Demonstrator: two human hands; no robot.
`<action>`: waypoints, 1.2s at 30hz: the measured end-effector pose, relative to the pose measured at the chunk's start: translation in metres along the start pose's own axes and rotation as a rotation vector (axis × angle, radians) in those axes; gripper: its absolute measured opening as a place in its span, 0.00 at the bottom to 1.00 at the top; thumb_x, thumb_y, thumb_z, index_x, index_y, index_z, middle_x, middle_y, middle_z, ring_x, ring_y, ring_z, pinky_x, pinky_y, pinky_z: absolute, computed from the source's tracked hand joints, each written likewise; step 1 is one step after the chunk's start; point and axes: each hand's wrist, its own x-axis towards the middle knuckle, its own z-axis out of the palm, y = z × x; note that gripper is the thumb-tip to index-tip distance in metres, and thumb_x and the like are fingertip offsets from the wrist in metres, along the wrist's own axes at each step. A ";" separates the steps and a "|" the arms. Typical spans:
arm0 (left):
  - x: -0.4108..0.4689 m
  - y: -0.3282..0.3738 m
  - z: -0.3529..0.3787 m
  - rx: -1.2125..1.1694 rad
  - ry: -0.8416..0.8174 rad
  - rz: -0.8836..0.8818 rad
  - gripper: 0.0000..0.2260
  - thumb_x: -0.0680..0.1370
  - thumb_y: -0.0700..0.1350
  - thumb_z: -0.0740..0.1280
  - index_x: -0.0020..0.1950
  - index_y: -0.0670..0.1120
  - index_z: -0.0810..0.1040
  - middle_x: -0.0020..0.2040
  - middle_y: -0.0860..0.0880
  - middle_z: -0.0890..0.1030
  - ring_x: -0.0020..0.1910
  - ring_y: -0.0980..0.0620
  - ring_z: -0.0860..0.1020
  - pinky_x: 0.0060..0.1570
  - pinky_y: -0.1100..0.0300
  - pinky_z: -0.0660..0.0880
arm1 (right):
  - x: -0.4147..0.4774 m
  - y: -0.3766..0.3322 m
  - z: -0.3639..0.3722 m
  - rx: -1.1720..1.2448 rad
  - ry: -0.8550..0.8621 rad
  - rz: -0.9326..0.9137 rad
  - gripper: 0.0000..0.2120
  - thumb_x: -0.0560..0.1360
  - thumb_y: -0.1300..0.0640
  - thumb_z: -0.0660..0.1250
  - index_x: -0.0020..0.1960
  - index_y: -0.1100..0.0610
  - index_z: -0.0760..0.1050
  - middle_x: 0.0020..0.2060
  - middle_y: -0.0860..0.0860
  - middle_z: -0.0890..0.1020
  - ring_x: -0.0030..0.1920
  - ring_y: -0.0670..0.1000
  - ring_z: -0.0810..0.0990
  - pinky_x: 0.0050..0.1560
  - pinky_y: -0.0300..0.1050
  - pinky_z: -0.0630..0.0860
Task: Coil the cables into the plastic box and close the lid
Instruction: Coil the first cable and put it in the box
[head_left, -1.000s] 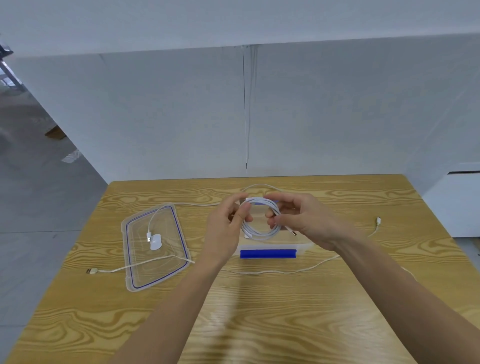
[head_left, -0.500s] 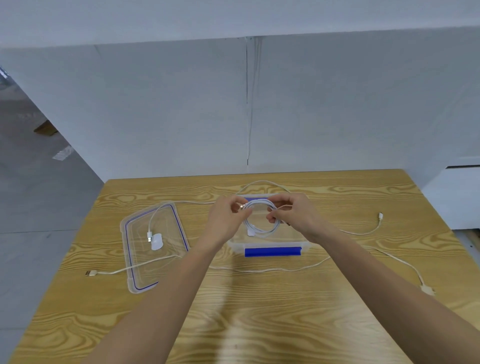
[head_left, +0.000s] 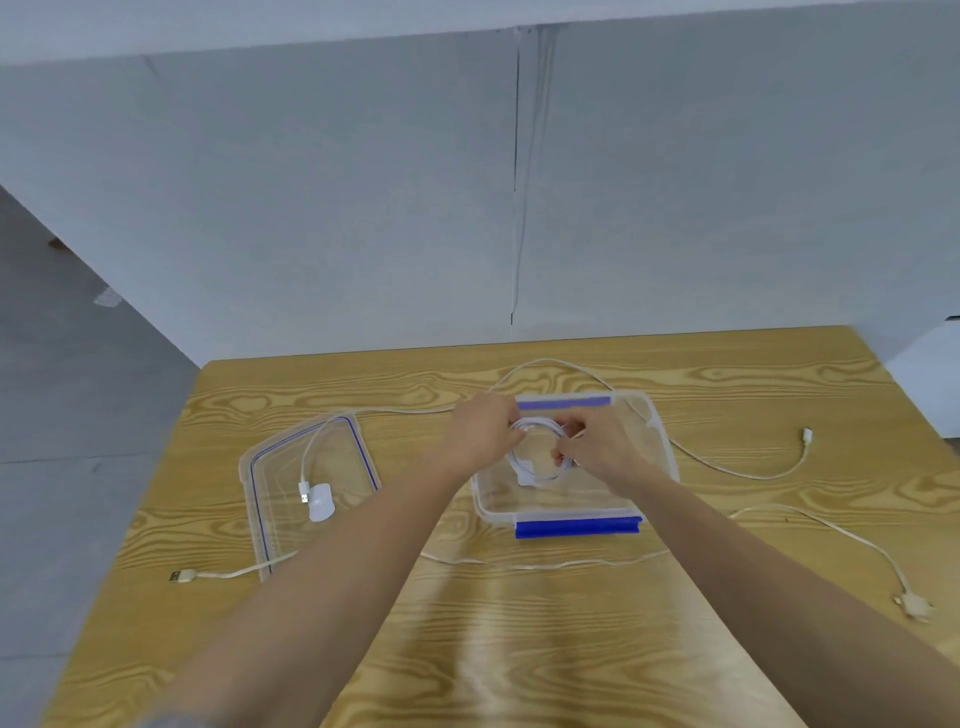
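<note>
Pale wood grain runs across the table (head_left: 519, 649), set against a plain grey wall. At the left the clear lid (head_left: 343, 457) lies off the box, one loose white cable (head_left: 306, 462) trailing over it and away behind the box. A second loose cable (head_left: 218, 574) starts with its plug near the lid's front corner and passes beneath both forearms to the right. In the middle, the left hand (head_left: 483, 431) and the right hand (head_left: 597, 447) each pinch the coiled cable (head_left: 540, 470), holding it inside the open plastic box (head_left: 662, 452). By my reckoning one cable is nearly stowed. Two lie uncoiled and the lid is not yet fitted.
</note>
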 end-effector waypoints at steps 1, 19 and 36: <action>0.005 -0.001 0.004 0.104 -0.032 0.026 0.09 0.76 0.46 0.64 0.40 0.43 0.76 0.41 0.44 0.81 0.43 0.44 0.78 0.41 0.53 0.72 | 0.006 0.007 0.005 -0.014 -0.004 0.019 0.16 0.67 0.71 0.65 0.48 0.54 0.81 0.37 0.57 0.82 0.41 0.55 0.81 0.40 0.45 0.79; 0.033 0.001 0.068 0.594 -0.356 0.025 0.05 0.75 0.41 0.62 0.44 0.49 0.76 0.38 0.51 0.74 0.45 0.47 0.76 0.68 0.44 0.56 | 0.058 0.066 0.058 -0.451 -0.184 0.052 0.06 0.71 0.63 0.65 0.44 0.62 0.81 0.43 0.59 0.84 0.47 0.59 0.80 0.43 0.46 0.73; 0.005 0.005 0.056 0.515 -0.132 0.041 0.07 0.76 0.40 0.61 0.47 0.46 0.79 0.47 0.46 0.82 0.54 0.44 0.75 0.59 0.49 0.62 | 0.053 0.061 0.049 -0.662 -0.260 -0.133 0.11 0.75 0.57 0.62 0.55 0.60 0.76 0.52 0.57 0.78 0.52 0.58 0.77 0.49 0.48 0.73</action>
